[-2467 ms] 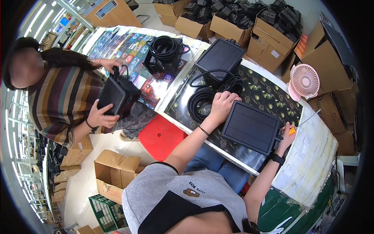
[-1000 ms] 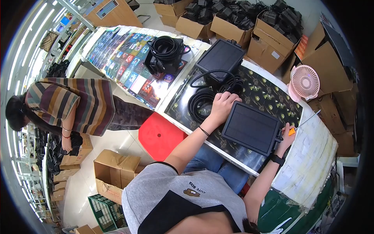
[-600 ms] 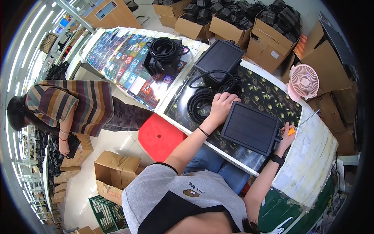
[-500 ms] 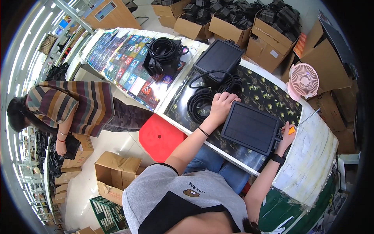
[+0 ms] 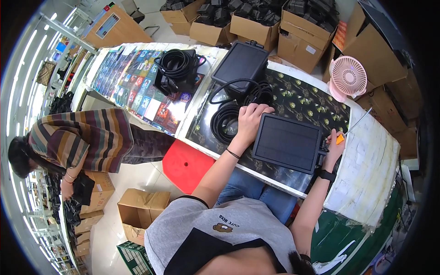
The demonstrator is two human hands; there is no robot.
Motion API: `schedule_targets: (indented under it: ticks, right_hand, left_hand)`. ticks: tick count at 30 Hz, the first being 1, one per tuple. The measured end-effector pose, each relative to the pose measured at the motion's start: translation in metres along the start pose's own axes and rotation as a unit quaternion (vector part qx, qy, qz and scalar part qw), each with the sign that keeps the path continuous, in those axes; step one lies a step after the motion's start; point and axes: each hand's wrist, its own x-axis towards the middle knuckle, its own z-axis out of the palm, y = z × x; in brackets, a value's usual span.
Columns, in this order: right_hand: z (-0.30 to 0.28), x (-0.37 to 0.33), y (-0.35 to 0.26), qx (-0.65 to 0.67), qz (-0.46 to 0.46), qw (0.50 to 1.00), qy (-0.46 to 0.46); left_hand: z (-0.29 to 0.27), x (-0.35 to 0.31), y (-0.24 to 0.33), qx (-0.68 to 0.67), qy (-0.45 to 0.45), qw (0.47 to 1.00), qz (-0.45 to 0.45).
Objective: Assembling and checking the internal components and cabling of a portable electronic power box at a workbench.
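A dark solar panel unit (image 5: 287,143) lies in front of me on the table, its panel face up. My left hand (image 5: 251,120) is at its upper left corner, fingers bent over and fingertips hidden behind the edge, beside a coiled black cable (image 5: 224,122). My right hand (image 5: 334,144) is closed round a screwdriver with an orange handle (image 5: 340,139), at the bracket on the panel's right side. Its thin metal shaft points away to the upper right. A second solar panel unit (image 5: 239,67) stands farther off, with black cable in front of it.
A pink fan (image 5: 348,75) stands at the far right of the table. Another cable coil (image 5: 176,63) sits on a black unit to the left. Cardboard boxes (image 5: 300,43) of black parts line the back. A red stool (image 5: 187,166) and a co-worker in a striped top (image 5: 87,140) are at left.
The whole view has shifted slightly, so the table sits a little farther left. Both hands keep about the same places on the panel unit.
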Motion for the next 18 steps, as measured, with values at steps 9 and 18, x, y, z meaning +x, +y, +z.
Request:
schedule_targets:
  ticks: [9,18]
  right_hand:
    - [0.0,0.0,-0.004,0.017,0.006,1.0,0.003]
    - [0.0,0.003,0.0,0.026,0.013,1.0,0.009]
  left_hand:
    - [-0.004,0.001,0.003,-0.088,0.179,0.975,-0.101]
    - [-0.013,-0.006,-0.033,-0.207,0.29,0.89,-0.285]
